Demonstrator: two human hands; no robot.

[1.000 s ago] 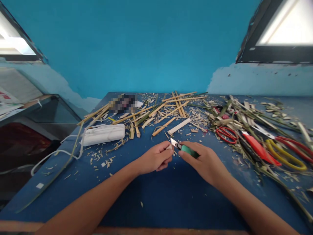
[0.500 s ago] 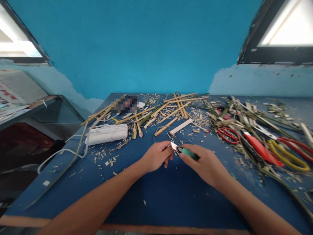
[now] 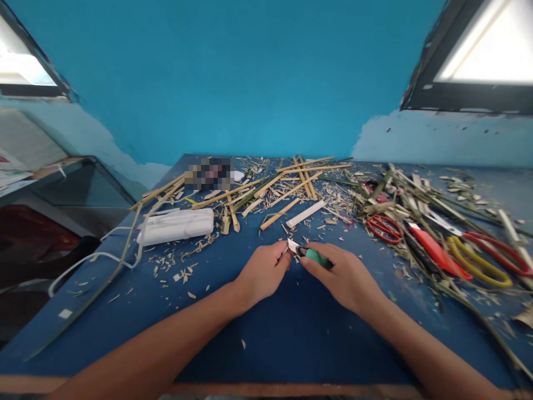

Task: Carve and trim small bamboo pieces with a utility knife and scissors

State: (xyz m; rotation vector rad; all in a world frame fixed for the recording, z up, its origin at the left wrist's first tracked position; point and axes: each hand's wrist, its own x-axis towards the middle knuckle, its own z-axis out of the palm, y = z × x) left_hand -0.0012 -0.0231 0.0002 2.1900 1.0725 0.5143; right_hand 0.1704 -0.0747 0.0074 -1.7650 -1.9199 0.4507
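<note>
My right hand grips a green-handled utility knife, its short blade pointing left. My left hand is curled, thumb and fingers pinched on a tiny pale sliver right at the blade's tip; the sliver is too small to name. Both hands rest low over the middle of the blue table. Bamboo strips and shavings lie scattered just beyond the hands.
A white power strip with its cable lies at the left. Red scissors, a red-handled tool and yellow-handled shears sit among green stalks at the right. A blurred patch is at the back.
Both hands have stayed together at the table's middle. The blade's tip has shifted slightly against the left fingers; the view has wobbled a little.
</note>
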